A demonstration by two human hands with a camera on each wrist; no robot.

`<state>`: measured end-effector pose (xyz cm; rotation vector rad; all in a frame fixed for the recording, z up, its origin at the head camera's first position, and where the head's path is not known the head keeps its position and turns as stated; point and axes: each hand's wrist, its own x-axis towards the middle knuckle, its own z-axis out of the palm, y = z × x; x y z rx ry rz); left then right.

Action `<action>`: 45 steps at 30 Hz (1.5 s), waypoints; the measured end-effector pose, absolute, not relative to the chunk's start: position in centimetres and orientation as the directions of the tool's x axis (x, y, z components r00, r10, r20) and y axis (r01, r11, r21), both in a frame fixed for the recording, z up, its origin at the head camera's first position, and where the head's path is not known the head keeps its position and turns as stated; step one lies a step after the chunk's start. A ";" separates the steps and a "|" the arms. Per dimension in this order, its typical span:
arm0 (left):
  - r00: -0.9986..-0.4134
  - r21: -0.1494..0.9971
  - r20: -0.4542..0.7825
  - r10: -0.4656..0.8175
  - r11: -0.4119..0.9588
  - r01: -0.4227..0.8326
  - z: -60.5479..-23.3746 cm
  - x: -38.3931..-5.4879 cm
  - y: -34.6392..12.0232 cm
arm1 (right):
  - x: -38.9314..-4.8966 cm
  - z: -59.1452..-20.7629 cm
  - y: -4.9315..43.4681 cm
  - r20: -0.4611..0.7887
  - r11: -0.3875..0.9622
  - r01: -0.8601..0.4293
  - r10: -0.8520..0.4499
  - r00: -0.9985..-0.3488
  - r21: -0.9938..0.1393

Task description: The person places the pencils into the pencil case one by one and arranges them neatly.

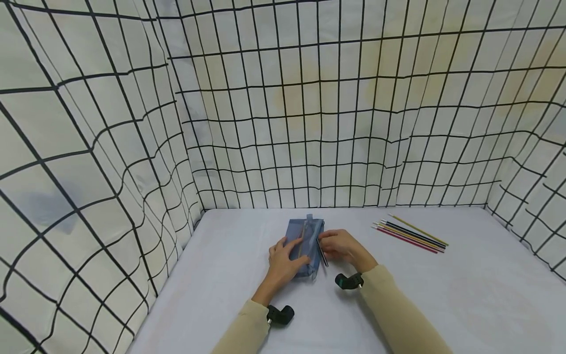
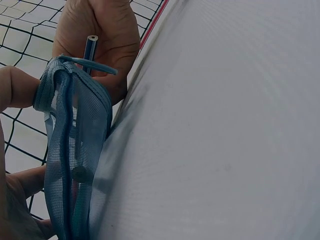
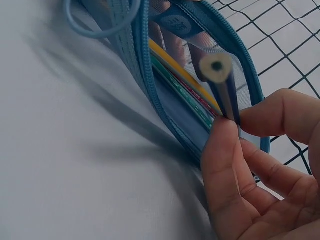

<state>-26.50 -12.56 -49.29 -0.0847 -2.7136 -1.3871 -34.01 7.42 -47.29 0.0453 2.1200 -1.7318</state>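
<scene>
Right hand [image 1: 347,247], at the centre of the head view, pinches a dark pencil [image 3: 228,95] between thumb and fingertips; the right wrist view shows that grip close up, with the pencil's flat end and its lead core facing the camera. Left hand [image 1: 285,263], just left of it in the head view, holds a blue mesh pouch [image 1: 295,228], fingers and thumb spread across it. That pouch lies at the centre of the head frame, and the held pencil is along its right edge.

Only the right wrist view looks in through the open zip [image 3: 146,65]: a yellow pencil [image 3: 175,67], a green pencil [image 3: 182,94] and a red one lie slantwise inside, mid-frame. Left wrist view shows the pouch on edge at the left of the frame, a strap loop [image 2: 95,65] at its top and the pencil's end poking up behind it.

Head view alone shows the loose bunch of pencils [image 1: 411,235] right of centre on the white table [image 1: 442,305], and the beige sleeves [image 1: 395,305] at the bottom.
</scene>
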 end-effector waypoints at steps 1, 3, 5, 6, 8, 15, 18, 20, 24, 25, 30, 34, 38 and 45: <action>-0.994 0.805 0.108 0.007 0.585 0.092 -49.3 -26.5 -12.5 | -34.1 -47.3 7.4 -0.323 0.232 0.272 -0.222 -0.920 -0.934; -0.994 0.807 0.108 0.007 0.584 0.092 -49.3 -26.5 -12.5 | -34.2 -47.3 7.2 -0.323 0.230 0.274 -0.215 -0.922 -0.934; -0.994 0.807 0.107 0.007 0.583 0.091 -49.2 -26.5 -12.4 | -34.2 -47.2 7.1 -0.325 0.228 0.276 -0.211 -0.922 -0.934; -0.994 0.807 0.106 0.007 0.584 0.090 -49.2 -26.5 -12.4 | -34.3 -47.2 7.1 -0.327 0.227 0.280 -0.209 -0.921 -0.933; -0.995 0.806 0.103 0.009 0.585 0.089 -49.2 -26.4 -12.5 | -34.3 -47.1 7.0 -0.331 0.223 0.284 -0.210 -0.920 -0.932; -0.995 0.804 0.098 0.008 0.588 0.084 -49.1 -26.5 -12.5 | -34.2 -47.0 6.5 -0.330 0.239 0.278 -0.216 -0.919 -0.930; -0.995 0.805 0.102 0.009 0.587 0.087 -49.2 -26.5 -12.5 | -34.2 -47.0 6.2 -0.335 0.248 0.279 -0.222 -0.916 -0.928; -0.995 0.806 0.103 0.009 0.585 0.089 -49.3 -26.6 -12.5 | -34.2 -46.9 6.0 -0.336 0.249 0.279 -0.228 -0.914 -0.927; -0.995 0.808 0.103 0.006 0.582 0.087 -49.4 -26.6 -12.4 | -34.2 -46.8 5.7 -0.344 0.234 0.292 -0.226 -0.911 -0.927; -0.995 0.808 0.104 0.005 0.583 0.087 -49.5 -26.6 -12.4 | -34.1 -46.8 5.7 -0.345 0.230 0.295 -0.224 -0.912 -0.928; -0.994 0.809 0.106 0.003 0.582 0.088 -49.4 -26.7 -12.5 | -34.0 -46.8 5.4 -0.343 0.187 0.305 -0.221 -0.913 -0.934; -0.994 0.807 0.105 0.003 0.583 0.087 -49.4 -26.7 -12.5 | -34.0 -46.9 5.1 -0.335 0.160 0.305 -0.215 -0.917 -0.939; -0.994 0.803 0.109 0.003 0.589 0.090 -49.3 -26.6 -12.5 | -33.9 -47.0 4.7 -0.344 0.158 0.316 -0.205 -0.916 -0.936; -0.994 0.809 0.110 0.003 0.580 0.091 -49.2 -26.4 -12.5 | -33.5 -47.4 5.0 -0.319 0.168 0.284 -0.245 -0.915 -0.944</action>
